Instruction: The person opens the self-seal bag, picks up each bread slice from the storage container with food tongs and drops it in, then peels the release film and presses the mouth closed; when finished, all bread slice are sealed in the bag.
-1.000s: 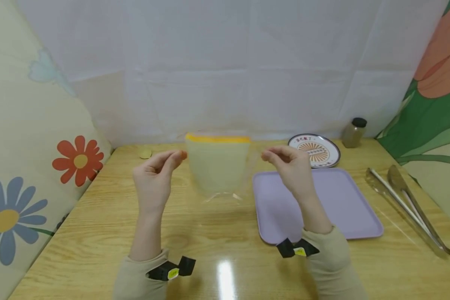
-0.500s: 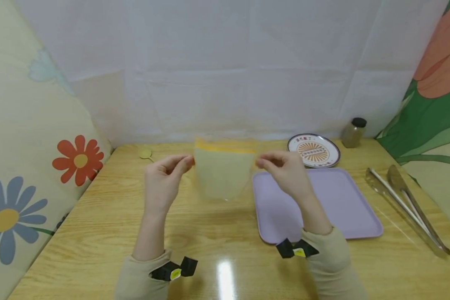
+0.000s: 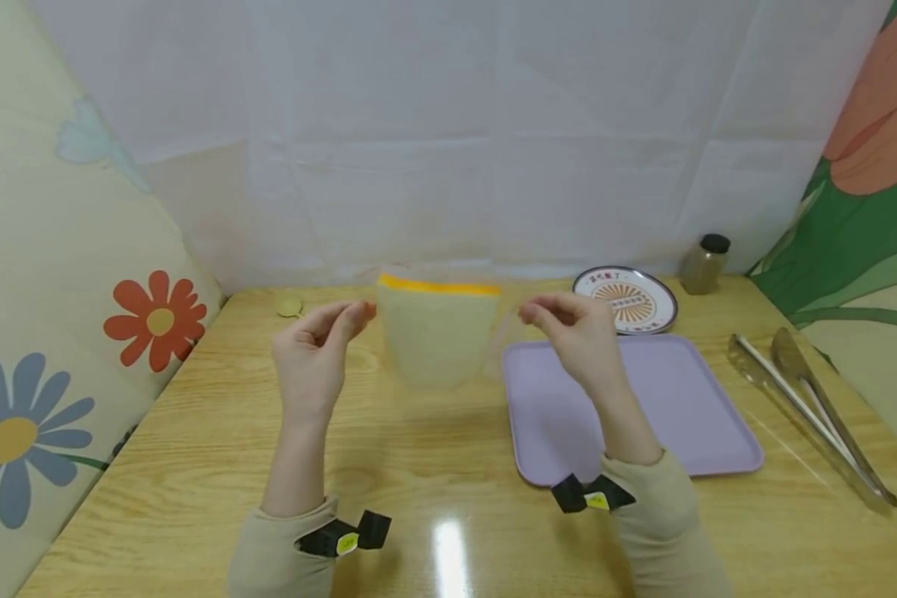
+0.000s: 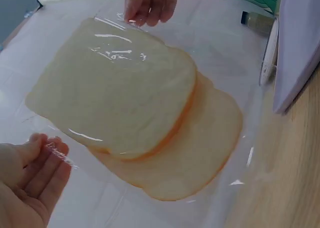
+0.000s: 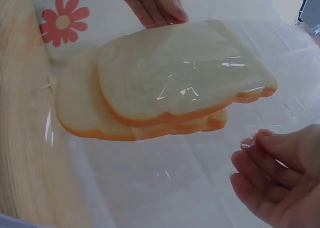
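Observation:
Two bread slices [image 3: 441,336] with orange crusts lie overlapping inside a clear plastic bag [image 5: 165,175], held up above the table. My left hand [image 3: 312,357] pinches the bag's left edge between thumb and fingers. On the opposite edge, my right hand [image 3: 579,345] pinches the film the same way. The left wrist view shows the front slice [image 4: 120,88] partly covering the rear slice [image 4: 210,143], with glare on the plastic. The bag's outline is hard to make out in the head view.
A lilac tray [image 3: 688,407] lies right of the bag, with a patterned plate [image 3: 626,301] behind it. Metal tongs [image 3: 815,423] are at the far right, and a black-lidded jar [image 3: 706,264] stands at the back. A small gold spoon [image 3: 289,307] lies at the back left.
The bag and slices swing right and then back left. My hands draw closer together, then move apart again, the left hand shifting most. Both keep their pinch on the film.

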{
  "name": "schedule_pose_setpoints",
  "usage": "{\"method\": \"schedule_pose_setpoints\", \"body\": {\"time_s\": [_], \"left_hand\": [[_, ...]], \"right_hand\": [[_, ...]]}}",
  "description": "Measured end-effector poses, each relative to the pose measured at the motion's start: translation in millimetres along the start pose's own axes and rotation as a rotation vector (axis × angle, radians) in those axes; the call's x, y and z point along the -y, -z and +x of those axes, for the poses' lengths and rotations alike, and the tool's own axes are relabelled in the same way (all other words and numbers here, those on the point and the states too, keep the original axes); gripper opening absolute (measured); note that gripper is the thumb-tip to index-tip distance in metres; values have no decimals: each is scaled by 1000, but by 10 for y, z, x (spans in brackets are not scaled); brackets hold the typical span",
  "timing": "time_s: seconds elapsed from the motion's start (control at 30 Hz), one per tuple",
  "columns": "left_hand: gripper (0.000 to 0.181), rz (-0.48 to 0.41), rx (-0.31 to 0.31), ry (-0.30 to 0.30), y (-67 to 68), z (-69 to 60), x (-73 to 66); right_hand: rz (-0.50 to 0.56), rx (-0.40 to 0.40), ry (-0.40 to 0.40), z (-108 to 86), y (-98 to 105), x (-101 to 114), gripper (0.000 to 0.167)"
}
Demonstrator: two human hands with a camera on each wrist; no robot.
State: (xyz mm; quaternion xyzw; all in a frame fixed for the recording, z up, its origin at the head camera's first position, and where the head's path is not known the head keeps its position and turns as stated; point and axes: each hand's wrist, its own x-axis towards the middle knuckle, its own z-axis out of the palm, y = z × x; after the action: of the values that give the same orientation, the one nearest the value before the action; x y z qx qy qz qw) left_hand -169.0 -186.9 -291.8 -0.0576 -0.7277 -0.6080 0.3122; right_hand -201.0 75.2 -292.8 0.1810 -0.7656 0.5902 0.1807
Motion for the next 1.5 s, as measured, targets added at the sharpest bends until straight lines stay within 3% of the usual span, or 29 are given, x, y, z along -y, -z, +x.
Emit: {"method": "schedule_pose_setpoints", "body": {"time_s": [0.07, 0.2, 0.27, 0.33, 0.5, 0.67, 0.77, 1.1, 1.2, 1.33, 1.5], "left_hand": [[21, 106, 72, 59, 27, 0, 36], [26, 351, 281, 188, 68, -4, 149], [28, 394, 341, 212, 77, -7, 178], [29, 392, 357, 223, 80, -8, 191], [31, 342, 303, 215, 75, -2, 180], [24, 154, 173, 108, 50, 13, 170], [20, 81, 127, 56, 39, 20, 166], [23, -105, 14, -28, -10, 10, 73], [20, -37, 40, -43, -20, -13, 39], [17, 100, 95, -28, -30, -29, 60], [19, 53, 67, -5, -13, -5, 99]], "right_hand": [[-19, 38, -22, 5, -18, -40, 13], [-178, 199, -89, 9, -49, -150, 14], [-238, 261, -104, 9, -54, -195, 14], [-254, 287, -106, 13, -53, -218, 13], [-218, 227, -78, 18, -39, -218, 13], [-91, 136, -70, 27, -37, -201, 13], [-57, 110, -68, 30, -39, -179, 13], [37, 38, -47, 24, -54, -133, 15], [22, 82, -31, 10, -58, -119, 14], [-76, 155, -9, -1, -69, -123, 12], [-118, 107, -12, 10, -62, -144, 11]]}}
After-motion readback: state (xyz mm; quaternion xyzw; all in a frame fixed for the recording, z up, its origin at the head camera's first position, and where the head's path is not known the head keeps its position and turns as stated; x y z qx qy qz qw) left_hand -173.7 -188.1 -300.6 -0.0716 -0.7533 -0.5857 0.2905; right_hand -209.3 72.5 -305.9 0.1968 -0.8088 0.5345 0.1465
